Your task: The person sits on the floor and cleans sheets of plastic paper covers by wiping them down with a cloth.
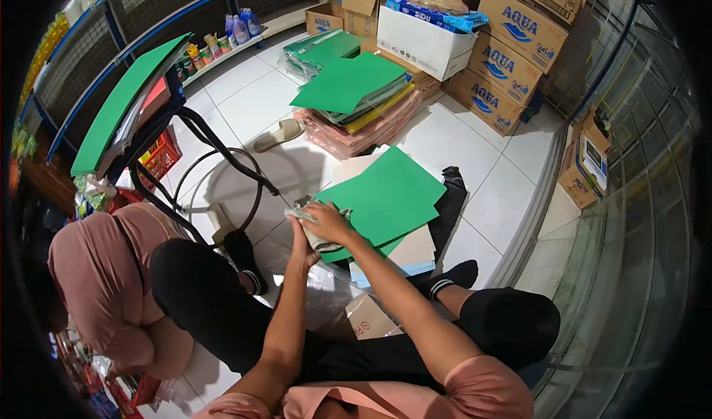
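My right hand is closed on a crumpled greyish cloth, its fingers bent over the top. My left hand is against the cloth's left side, with its fingers pointing up and pressed together; whether it grips the cloth is hidden. Both hands are over the left edge of green sheets on the floor. Pale and light blue sheets show under the green ones, with black plastic at their right side. Clear plastic lies between my legs, just below the hands.
Behind the sheets is a stack of green and pink packs. AQUA cartons and a white box stand farther back. A black-framed stool holds more sheets at left. Another person crouches beside me. Glass panels line the right.
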`<act>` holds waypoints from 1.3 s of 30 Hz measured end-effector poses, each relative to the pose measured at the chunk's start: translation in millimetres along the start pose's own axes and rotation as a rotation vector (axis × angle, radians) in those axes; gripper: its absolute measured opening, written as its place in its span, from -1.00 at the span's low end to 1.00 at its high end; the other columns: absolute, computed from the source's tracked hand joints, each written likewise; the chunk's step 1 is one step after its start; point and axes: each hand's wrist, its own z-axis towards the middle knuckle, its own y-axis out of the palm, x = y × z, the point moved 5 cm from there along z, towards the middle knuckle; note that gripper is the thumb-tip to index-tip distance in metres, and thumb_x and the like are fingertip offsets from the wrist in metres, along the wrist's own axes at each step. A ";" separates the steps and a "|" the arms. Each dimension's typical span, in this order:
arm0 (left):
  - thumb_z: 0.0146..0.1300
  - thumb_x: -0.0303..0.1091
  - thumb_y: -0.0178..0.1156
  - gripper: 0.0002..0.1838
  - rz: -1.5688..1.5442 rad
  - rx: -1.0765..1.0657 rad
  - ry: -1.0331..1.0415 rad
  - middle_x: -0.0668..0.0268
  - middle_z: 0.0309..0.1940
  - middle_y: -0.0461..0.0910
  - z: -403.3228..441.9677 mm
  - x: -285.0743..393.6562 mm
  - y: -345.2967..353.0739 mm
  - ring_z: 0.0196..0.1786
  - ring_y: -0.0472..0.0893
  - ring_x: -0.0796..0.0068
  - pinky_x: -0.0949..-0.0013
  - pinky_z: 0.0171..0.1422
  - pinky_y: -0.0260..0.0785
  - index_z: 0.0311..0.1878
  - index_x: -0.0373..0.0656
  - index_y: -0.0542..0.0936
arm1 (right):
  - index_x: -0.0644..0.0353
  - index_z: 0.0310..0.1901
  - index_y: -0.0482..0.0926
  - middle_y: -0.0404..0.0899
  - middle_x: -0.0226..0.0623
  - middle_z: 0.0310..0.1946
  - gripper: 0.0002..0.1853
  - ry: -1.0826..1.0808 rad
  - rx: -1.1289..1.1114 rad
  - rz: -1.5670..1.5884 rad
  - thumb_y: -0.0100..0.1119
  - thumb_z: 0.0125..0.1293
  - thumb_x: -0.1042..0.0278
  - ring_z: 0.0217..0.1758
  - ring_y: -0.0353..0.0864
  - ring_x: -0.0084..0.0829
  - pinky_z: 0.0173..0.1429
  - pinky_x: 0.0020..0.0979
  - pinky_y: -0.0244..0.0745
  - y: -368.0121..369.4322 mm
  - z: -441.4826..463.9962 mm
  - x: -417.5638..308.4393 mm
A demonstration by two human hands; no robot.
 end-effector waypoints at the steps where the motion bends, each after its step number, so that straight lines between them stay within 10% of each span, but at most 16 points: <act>1: 0.26 -0.15 0.01 -0.57 -0.025 -0.011 0.004 0.18 -0.12 0.47 -5.1 -0.5 10.6 -0.20 0.50 0.37 0.38 -0.16 0.37 0.12 -0.15 0.32 | 0.03 -0.03 0.49 0.43 -0.41 0.03 -0.61 0.008 -0.016 -0.057 -0.01 0.16 0.05 0.16 0.31 -0.27 0.30 -0.02 -0.06 -4.2 -1.2 1.1; 6: 0.29 -0.10 -0.02 -0.57 0.176 0.049 0.106 0.20 -0.09 0.47 10.5 -5.3 -15.7 -0.16 0.50 0.39 0.33 -0.10 0.37 0.13 -0.13 0.32 | -0.08 -0.03 0.49 0.40 -0.42 0.06 -0.61 0.037 0.239 -0.403 0.03 0.12 -0.02 0.21 0.26 -0.28 0.27 0.26 -0.18 -34.7 -8.0 54.3; 13: 0.31 -0.14 -0.05 -0.59 0.376 0.150 0.205 0.20 -0.08 0.46 15.6 -3.5 -29.2 -0.15 0.49 0.40 0.30 -0.01 0.37 0.14 -0.12 0.32 | -0.02 -0.01 0.47 0.34 -0.19 0.10 -0.57 0.433 0.639 -0.618 0.08 0.05 0.08 0.24 0.19 -0.08 0.28 0.14 -0.11 -101.8 -51.3 113.9; 21: 0.31 -0.13 -0.06 -0.61 -0.008 -0.052 0.210 0.20 -0.08 0.46 15.5 2.9 -8.9 -0.12 0.50 0.40 0.34 -0.02 0.38 0.12 -0.11 0.33 | 0.20 -0.12 0.51 0.47 -0.23 -0.08 -0.66 -0.055 0.451 -0.002 0.04 0.15 0.16 -0.05 0.41 -0.21 0.06 -0.33 0.27 -16.6 -25.7 2.2; 30: 0.29 -0.03 -0.07 -0.58 -0.104 -0.036 0.297 0.20 -0.08 0.48 23.2 7.5 -37.8 -0.09 0.50 0.35 0.30 -0.01 0.39 0.08 -0.10 0.37 | 0.03 -0.06 0.50 0.43 -0.28 0.00 -0.61 -0.001 0.382 -0.213 0.03 0.13 0.03 0.22 0.23 -0.18 0.28 0.16 -0.14 -5.6 -33.7 8.2; 33: 0.28 0.02 -0.07 -0.54 0.079 0.215 0.404 0.20 -0.08 0.49 21.8 7.7 -50.8 -0.10 0.51 0.32 0.27 0.00 0.37 0.05 -0.13 0.40 | -0.04 -0.04 0.49 0.40 -0.31 0.03 -0.61 0.109 0.460 -0.383 0.05 0.11 0.02 0.23 0.21 -0.17 0.27 0.20 -0.15 -39.0 -36.3 45.7; 39: 0.26 0.08 -0.08 -0.50 0.006 0.071 0.302 0.21 -0.05 0.48 22.7 13.1 -43.0 -0.10 0.51 0.31 0.25 0.01 0.36 0.06 -0.13 0.40 | -0.03 -0.05 0.48 0.37 -0.18 0.07 -0.59 0.380 0.674 -0.556 0.08 0.06 0.03 0.20 0.24 -0.09 0.25 0.19 -0.07 -98.6 -60.6 101.2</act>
